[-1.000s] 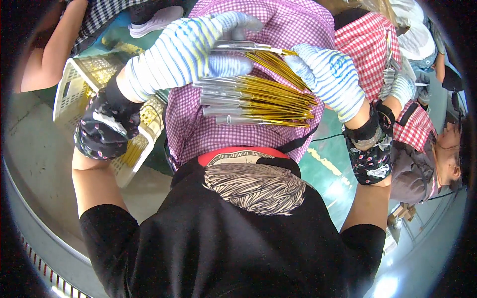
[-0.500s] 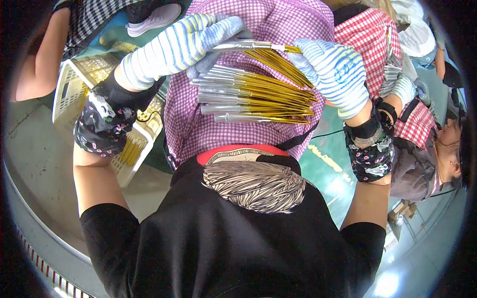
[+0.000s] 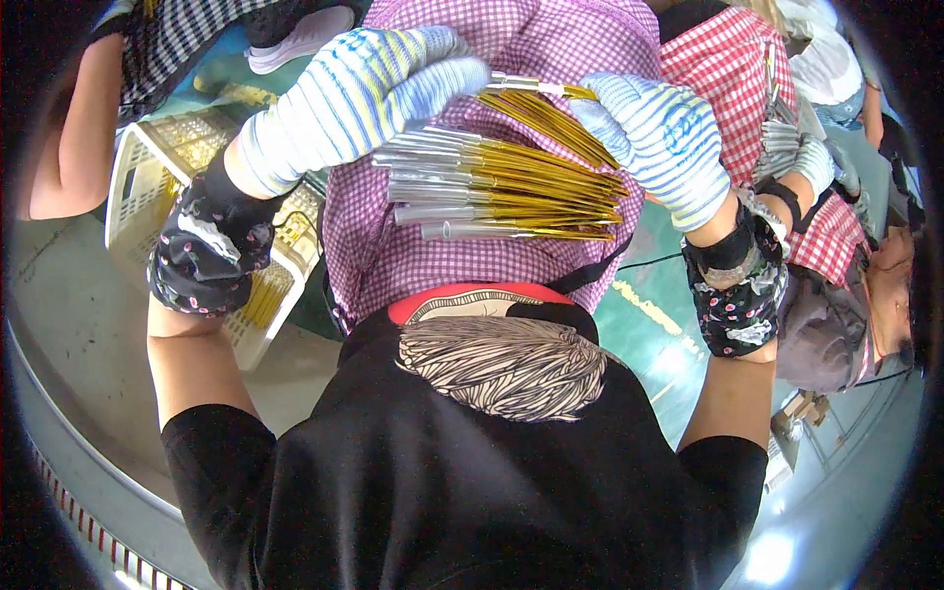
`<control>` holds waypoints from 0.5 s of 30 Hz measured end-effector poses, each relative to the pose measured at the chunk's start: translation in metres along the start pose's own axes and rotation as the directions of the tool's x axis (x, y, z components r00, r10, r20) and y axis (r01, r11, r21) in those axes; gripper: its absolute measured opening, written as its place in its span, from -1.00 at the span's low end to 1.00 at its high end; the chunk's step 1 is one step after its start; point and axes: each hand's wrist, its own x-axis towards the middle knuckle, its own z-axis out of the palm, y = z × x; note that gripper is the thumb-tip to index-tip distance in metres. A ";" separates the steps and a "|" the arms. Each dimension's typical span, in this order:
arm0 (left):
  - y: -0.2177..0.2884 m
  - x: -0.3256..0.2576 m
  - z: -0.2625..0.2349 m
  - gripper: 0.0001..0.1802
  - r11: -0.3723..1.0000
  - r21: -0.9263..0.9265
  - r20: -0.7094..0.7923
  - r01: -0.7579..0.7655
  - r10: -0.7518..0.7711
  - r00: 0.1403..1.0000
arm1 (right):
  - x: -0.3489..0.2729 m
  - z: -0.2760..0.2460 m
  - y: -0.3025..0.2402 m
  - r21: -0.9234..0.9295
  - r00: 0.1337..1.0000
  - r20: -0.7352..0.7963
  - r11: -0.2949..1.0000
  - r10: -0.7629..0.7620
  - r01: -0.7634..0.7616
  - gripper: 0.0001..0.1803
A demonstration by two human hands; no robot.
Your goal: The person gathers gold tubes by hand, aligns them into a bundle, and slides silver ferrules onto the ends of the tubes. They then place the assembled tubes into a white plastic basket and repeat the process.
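Observation:
Both my hands wear striped knit gloves. A thin paintbrush with a silver ferrule and gold handle spans the gap between them. My left hand is closed round its front end and hides it. My right hand pinches the handle's other end. Below lies a fanned pile of paintbrushes on my lap, see-through sleeves to the left, gold handles to the right. Several more gold handles slant toward my right fingers; whether the fingers touch them I cannot tell.
A purple checked cloth covers my lap. At my left stands a cream plastic basket with gold sticks in it. To the right sits a co-worker in a red checked apron, whose gloved hand is near silver-tipped brushes.
My left fingers have closed over the brush's front end, covering the see-through sleeve that showed before. My right hand has barely moved.

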 end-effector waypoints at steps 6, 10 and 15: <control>-0.008 -0.015 -0.005 -0.49 0.951 0.242 0.136 -0.192 0.163 0.977 | 0.003 -0.002 -0.002 0.027 0.998 -0.044 0.999 -0.046 0.047 -0.70; 0.022 0.005 0.001 -0.61 0.660 -0.608 0.234 0.440 -0.381 0.895 | -0.003 0.009 0.005 0.083 0.998 -0.056 0.996 -0.004 0.009 -0.69; 0.016 0.002 -0.001 -0.71 0.964 -0.142 -0.018 0.226 -0.230 0.973 | -0.001 0.006 0.002 0.114 1.000 -0.006 0.993 0.020 -0.020 -0.69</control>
